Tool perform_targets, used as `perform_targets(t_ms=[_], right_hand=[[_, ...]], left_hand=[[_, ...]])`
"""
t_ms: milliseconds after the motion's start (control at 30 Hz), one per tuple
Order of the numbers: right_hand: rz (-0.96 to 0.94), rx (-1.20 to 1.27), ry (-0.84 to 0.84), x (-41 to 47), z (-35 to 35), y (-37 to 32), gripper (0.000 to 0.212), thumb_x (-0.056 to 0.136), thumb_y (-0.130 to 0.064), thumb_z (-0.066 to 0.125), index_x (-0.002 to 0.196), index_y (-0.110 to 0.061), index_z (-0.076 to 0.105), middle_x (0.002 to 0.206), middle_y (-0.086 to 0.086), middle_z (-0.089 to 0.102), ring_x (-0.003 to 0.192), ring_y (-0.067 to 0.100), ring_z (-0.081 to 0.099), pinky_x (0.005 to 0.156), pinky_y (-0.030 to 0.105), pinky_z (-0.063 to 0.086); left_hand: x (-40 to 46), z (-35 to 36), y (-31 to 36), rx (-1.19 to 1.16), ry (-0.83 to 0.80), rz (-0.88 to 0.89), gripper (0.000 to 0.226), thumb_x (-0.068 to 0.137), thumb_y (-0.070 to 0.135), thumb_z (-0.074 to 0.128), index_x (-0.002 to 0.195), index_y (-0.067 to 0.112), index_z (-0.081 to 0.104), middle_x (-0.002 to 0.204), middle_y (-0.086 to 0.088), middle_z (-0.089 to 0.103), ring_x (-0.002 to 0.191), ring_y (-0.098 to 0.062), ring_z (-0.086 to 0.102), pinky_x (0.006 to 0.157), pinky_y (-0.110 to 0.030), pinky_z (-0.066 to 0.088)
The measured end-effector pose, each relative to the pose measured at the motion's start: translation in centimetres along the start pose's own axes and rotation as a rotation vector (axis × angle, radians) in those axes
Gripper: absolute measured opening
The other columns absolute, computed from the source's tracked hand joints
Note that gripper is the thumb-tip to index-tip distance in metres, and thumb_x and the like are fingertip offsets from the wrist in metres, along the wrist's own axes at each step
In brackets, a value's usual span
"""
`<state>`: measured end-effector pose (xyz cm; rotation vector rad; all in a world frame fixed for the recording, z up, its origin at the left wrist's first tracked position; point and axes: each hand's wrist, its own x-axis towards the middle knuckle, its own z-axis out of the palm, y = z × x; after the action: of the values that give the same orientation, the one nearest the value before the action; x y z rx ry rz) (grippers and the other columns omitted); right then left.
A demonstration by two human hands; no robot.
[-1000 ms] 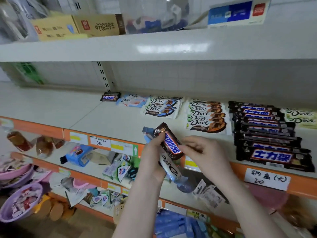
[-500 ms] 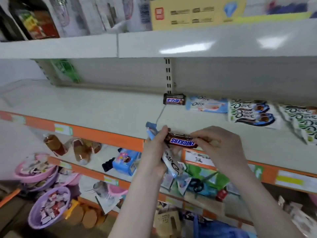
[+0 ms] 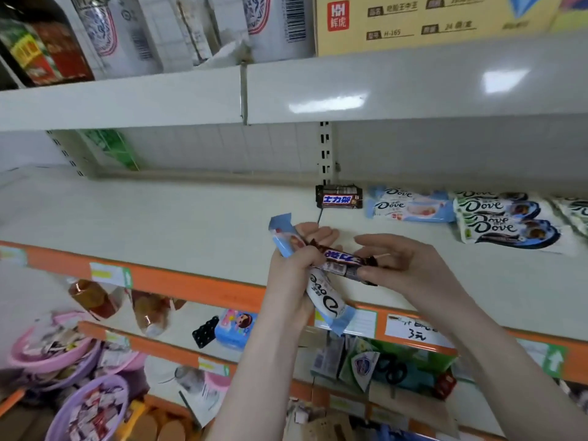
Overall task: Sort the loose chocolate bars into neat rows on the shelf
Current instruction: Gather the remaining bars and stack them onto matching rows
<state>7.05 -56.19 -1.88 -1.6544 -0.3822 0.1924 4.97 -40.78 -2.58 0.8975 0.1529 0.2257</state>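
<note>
Head view is showing the white shelf (image 3: pixel 191 218) spanning the frame, with Dove bars (image 3: pixel 506 224) lying in rows at its right rear and one dark bar (image 3: pixel 339 198) sitting beside them by the upright. Left hand (image 3: pixel 296 268) is grasping a pale blue Dove bar (image 3: pixel 324 297) above the shelf's front edge. Right hand (image 3: pixel 404 265) is pinching the end of a brown Snickers bar (image 3: pixel 342 257), which is crossing the blue one
</note>
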Motion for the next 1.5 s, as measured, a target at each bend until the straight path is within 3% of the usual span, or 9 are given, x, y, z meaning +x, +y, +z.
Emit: perform_targets(t_ms=[267,400,533,733,867,1067,1200,1300,1500], right_hand=[[0.031,-0.086,0.023,2.1,-1.0,0.0,0.043,0.072,0.006,0.071,0.104,-0.023,0.068,0.078,-0.008,0.074,0.070,-0.003,0.065,0.062,0.003,0.044],[0.085,-0.068,-0.012,3.5,0.1,-0.1,0.045,0.071,0.006,0.072,0.106,-0.022,0.067,0.089,-0.004,0.073,0.069,0.002,0.066,0.061,0.006,0.048],[0.143,-0.012,-0.018,5.0,1.6,-0.3,0.038,0.073,0.004,0.070,0.101,-0.021,0.066,0.081,0.001,0.073,0.061,0.002,0.063,0.054,0.010,0.047],[0.134,0.486,0.156,6.9,3.6,0.4,0.029,0.077,0.011,0.058,0.098,-0.009,0.062,0.074,0.005,0.068,0.067,0.012,0.065,0.063,0.019,0.056],[0.155,0.533,0.180,6.8,5.2,1.1,0.017,0.076,0.008,0.061,0.091,-0.001,0.061,0.076,0.010,0.068,0.067,0.014,0.067,0.063,0.020,0.057],[0.222,0.323,0.085,7.0,4.6,1.0,0.028,0.086,0.003,0.054,0.104,-0.018,0.058,0.095,0.018,0.064,0.073,0.027,0.065,0.062,0.029,0.059],[0.164,-0.116,-0.024,8.4,1.6,-0.1,0.042,0.085,0.007,0.053,0.107,-0.028,0.052,0.091,0.012,0.057,0.064,0.019,0.061,0.051,0.018,0.052],[0.099,-0.486,0.065,11.1,-0.1,0.1,0.054,0.076,0.008,0.061,0.119,-0.023,0.054,0.085,0.005,0.057,0.063,0.016,0.055,0.046,0.008,0.041],[0.058,-0.746,0.040,15.9,-0.4,0.2,0.030,0.074,0.002,0.066,0.103,-0.008,0.067,0.085,0.004,0.064,0.077,0.014,0.056,0.046,0.001,0.035]], left_hand=[[1.5,-0.4,0.2,0.139,0.003,-0.095,0.030,0.081,-0.019,0.045,0.094,0.004,0.060,0.080,-0.011,0.067,0.063,-0.016,0.065,0.054,-0.019,0.053],[3.0,-1.3,1.1,0.144,-0.013,-0.114,0.032,0.080,-0.020,0.046,0.096,0.004,0.059,0.088,-0.015,0.065,0.068,-0.020,0.065,0.058,-0.023,0.055],[4.5,-1.9,2.6,0.123,-0.034,-0.136,0.031,0.081,-0.020,0.046,0.095,0.004,0.058,0.082,-0.012,0.066,0.067,-0.020,0.065,0.057,-0.024,0.055],[5.2,-3.1,3.6,0.279,-0.035,-0.225,0.024,0.079,-0.015,0.058,0.094,0.004,0.056,0.060,-0.001,0.069,0.051,-0.012,0.064,0.049,-0.019,0.052],[5.7,-3.5,3.3,0.245,0.005,-0.236,0.022,0.079,-0.013,0.061,0.090,0.004,0.054,0.059,-0.003,0.067,0.050,-0.014,0.064,0.048,-0.021,0.052],[6.4,-4.5,2.6,0.159,0.043,-0.265,0.014,0.086,-0.005,0.054,0.080,0.006,0.049,0.055,-0.006,0.060,0.048,-0.015,0.062,0.053,-0.028,0.057],[6.6,-5.0,2.7,0.043,0.078,-0.379,0.016,0.091,0.011,0.050,0.076,0.010,0.053,0.050,0.000,0.046,0.037,-0.010,0.041,0.040,-0.017,0.042],[6.7,-5.4,2.7,-0.020,0.085,-0.434,0.020,0.093,0.017,0.047,0.076,0.010,0.055,0.046,0.003,0.041,0.032,-0.007,0.032,0.035,-0.014,0.031],[6.9,-6.2,2.6,-0.066,0.113,-0.423,0.017,0.091,0.019,0.049,0.076,0.010,0.052,0.047,0.004,0.037,0.032,-0.007,0.029,0.035,-0.014,0.028]])
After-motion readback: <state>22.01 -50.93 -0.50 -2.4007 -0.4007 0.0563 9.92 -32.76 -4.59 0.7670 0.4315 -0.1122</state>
